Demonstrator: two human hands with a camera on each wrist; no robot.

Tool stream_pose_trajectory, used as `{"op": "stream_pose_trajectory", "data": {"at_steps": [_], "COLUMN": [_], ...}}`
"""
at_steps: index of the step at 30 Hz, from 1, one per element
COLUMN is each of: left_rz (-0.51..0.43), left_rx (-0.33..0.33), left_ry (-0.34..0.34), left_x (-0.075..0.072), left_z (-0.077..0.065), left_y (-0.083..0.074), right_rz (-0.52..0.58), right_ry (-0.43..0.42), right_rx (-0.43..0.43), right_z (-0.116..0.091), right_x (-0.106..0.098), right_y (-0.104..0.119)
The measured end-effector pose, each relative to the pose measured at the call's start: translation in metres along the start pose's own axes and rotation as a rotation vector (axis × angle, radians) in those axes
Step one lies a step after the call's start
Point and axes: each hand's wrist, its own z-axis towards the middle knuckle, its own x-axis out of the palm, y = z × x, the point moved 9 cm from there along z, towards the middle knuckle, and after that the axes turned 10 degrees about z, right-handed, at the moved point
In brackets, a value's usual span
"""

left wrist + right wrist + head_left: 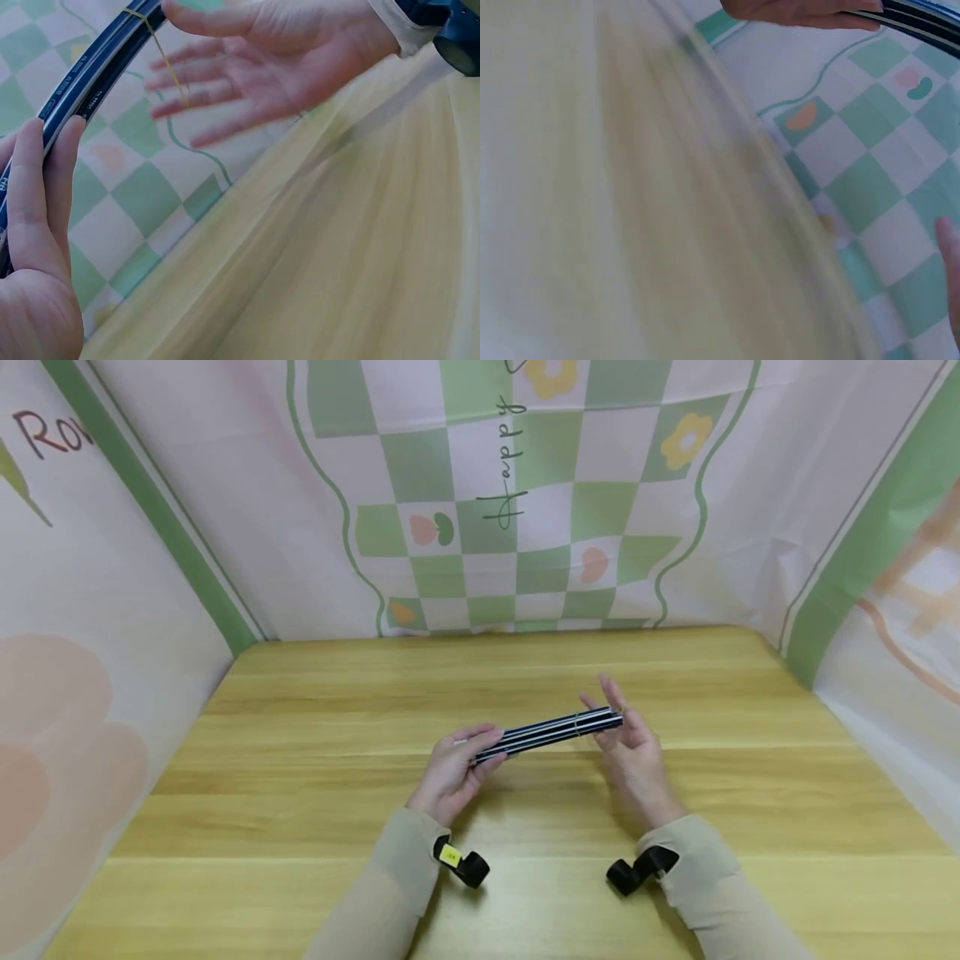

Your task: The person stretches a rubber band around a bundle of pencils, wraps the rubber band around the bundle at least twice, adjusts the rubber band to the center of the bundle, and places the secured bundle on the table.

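Note:
A bundle of dark blue pencils [542, 734] with pale stripes is held above the table, its right end tilted up. My left hand [453, 770] grips the left end, fingers and thumb around it. At the other end is my right hand [636, 762], its fingers spread and fairly straight. A thin yellowish rubber band [159, 46] goes round the bundle; in the left wrist view it stretches out to the right fingers [217, 94]. The right thumb lies close against the pencils there. Only a fingertip of the right hand shows in the right wrist view.
Beneath the hands is a wooden table [300, 827]. A printed cloth [420, 468] with green checks hangs behind its far edge, and more cloth hangs at both sides. Each wrist wears a black camera strap [471, 868].

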Motion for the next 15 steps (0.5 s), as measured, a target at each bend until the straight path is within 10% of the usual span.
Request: {"op": "stream_pose_trajectory", "data": {"at_steps": [6,15], "left_rz": [-0.015,-0.017], "left_rx": [0.038,0.051], "left_ry": [-0.029,-0.057], "left_x": [-0.002,-0.004], "left_z": [0.0,0.001], "left_y": [-0.004,-0.004], "right_rz": [-0.254,-0.498], "right_ry": [0.08,0.107], "right_rx": [-0.192,-0.264], "right_z": [0.005,0.003], "right_x": [0.015,0.024], "right_y": [0.03,0.044]}}
